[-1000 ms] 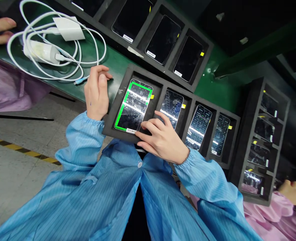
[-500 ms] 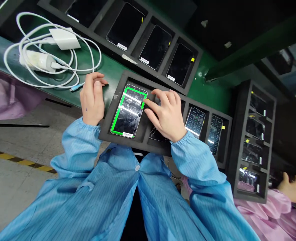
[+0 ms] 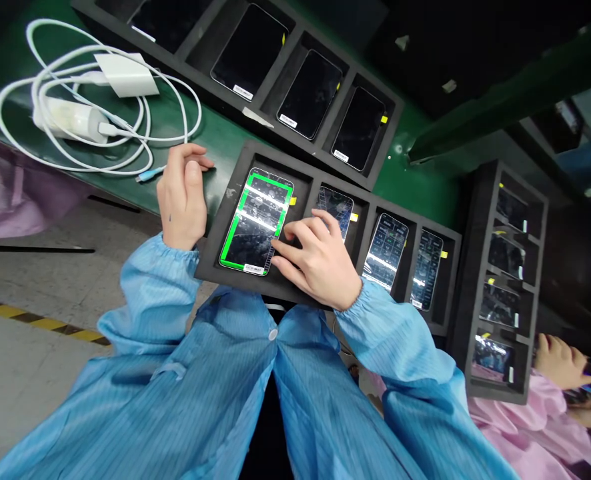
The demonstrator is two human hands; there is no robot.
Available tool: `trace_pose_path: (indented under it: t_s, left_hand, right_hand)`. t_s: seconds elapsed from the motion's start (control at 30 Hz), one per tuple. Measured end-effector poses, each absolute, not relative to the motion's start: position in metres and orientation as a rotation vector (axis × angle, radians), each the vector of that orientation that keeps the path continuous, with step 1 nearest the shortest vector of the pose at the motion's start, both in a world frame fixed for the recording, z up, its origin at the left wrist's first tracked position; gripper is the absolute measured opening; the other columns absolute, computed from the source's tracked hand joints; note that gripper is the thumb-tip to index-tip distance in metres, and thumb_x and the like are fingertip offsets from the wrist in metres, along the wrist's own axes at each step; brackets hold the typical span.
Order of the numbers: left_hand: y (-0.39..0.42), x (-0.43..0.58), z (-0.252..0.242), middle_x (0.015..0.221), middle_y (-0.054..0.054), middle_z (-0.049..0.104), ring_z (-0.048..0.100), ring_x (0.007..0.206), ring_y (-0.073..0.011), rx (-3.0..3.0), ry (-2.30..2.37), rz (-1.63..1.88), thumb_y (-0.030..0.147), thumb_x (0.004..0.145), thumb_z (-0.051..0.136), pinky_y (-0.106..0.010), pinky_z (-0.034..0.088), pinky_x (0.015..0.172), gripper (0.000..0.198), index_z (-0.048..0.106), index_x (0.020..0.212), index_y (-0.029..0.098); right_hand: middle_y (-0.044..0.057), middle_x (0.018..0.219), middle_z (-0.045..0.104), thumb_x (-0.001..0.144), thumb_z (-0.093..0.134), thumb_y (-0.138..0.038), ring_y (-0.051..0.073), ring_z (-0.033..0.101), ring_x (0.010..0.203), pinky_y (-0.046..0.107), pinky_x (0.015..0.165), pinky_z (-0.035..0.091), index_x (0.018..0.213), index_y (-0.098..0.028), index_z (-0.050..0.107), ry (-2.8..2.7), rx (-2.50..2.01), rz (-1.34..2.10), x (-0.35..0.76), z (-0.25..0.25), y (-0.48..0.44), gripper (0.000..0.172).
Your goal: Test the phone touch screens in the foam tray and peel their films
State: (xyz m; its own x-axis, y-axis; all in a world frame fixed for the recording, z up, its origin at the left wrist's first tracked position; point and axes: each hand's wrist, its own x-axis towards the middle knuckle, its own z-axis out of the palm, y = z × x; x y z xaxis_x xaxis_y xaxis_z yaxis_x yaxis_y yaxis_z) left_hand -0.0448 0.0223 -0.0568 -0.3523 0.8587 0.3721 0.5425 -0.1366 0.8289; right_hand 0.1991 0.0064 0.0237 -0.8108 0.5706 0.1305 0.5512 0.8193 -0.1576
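Observation:
A black foam tray [image 3: 235, 173] lies in front of me with several phones in its slots. The leftmost phone [image 3: 255, 220] shows a green frame on its screen. My right hand [image 3: 320, 257] rests over the tray, fingers apart, a fingertip touching the lower right edge of that phone's screen. My left hand [image 3: 181, 197] sits at the tray's left end with curled fingers against the rim. The second phone [image 3: 336, 203] is partly covered by my right hand. Two more lit phones [image 3: 388, 250] lie to the right.
A second tray [image 3: 275, 93] of dark phones lies behind on the green bench [image 3: 215, 130]. White chargers and coiled cables [image 3: 90, 100] lie at the left. Another loaded tray [image 3: 505, 280] stands at the right. A co-worker's hand [image 3: 558, 360] in a pink sleeve is at lower right.
My right hand slid up the green-framed screen's right side, then came back down to its lower right edge. The left hand stayed at the tray's end.

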Motion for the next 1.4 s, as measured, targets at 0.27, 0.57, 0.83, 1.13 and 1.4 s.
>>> trace_pose_path:
  t_s: [0.27,0.57,0.83,1.13,1.4]
  left_hand:
    - [0.023,-0.045,-0.058,0.102,-0.006,0.069,0.066,0.101,-0.0185,1.584,1.836,1.478,0.058,0.1,0.027,-0.038,0.049,0.091,0.052,0.058,0.119,0.02]
    - [0.022,-0.044,-0.057,0.105,-0.007,0.069,0.065,0.101,-0.0185,1.588,1.863,1.458,0.055,0.1,0.026,-0.038,0.048,0.092,0.052,0.058,0.12,0.019]
    - [0.021,-0.041,-0.055,0.105,-0.007,0.069,0.064,0.103,-0.0215,1.632,1.897,1.415,0.055,0.099,0.029,-0.042,0.047,0.094,0.049,0.059,0.119,0.022]
    - [0.018,-0.038,-0.05,0.108,-0.009,0.069,0.062,0.105,-0.0195,1.655,1.934,1.328,0.05,0.102,0.023,-0.04,0.046,0.098,0.052,0.057,0.121,0.017]
    - [0.019,-0.039,-0.051,0.109,-0.008,0.068,0.062,0.107,-0.0216,1.64,1.926,1.332,0.051,0.101,0.027,-0.039,0.046,0.099,0.047,0.058,0.12,0.022]
  right_hand:
    - [0.007,0.099,0.065,0.098,0.054,-0.037,0.022,0.051,0.096,0.048,0.108,0.031,0.103,-0.018,0.074,-2.852,-0.718,0.311,0.199,0.024,-0.016,0.028]
    - [0.007,0.099,0.064,0.103,0.044,-0.037,0.02,0.052,0.095,0.044,0.106,0.035,0.102,-0.019,0.074,-2.716,-0.81,0.509,0.205,0.03,-0.016,0.036]
    - [0.009,0.108,0.065,0.104,0.041,-0.036,0.022,0.052,0.102,0.041,0.098,0.041,0.108,-0.02,0.073,-2.613,-1.068,0.37,0.221,0.046,-0.001,0.036]
    - [0.015,0.155,0.042,0.103,0.041,-0.042,0.031,0.04,0.139,0.059,0.119,0.021,0.131,-0.021,0.062,-2.74,-1.189,0.193,0.164,0.018,0.054,0.041]
    - [0.016,0.158,0.038,0.102,0.044,-0.04,0.032,0.039,0.141,0.061,0.12,0.02,0.131,-0.019,0.061,-2.756,-1.139,0.225,0.152,0.016,0.064,0.04]
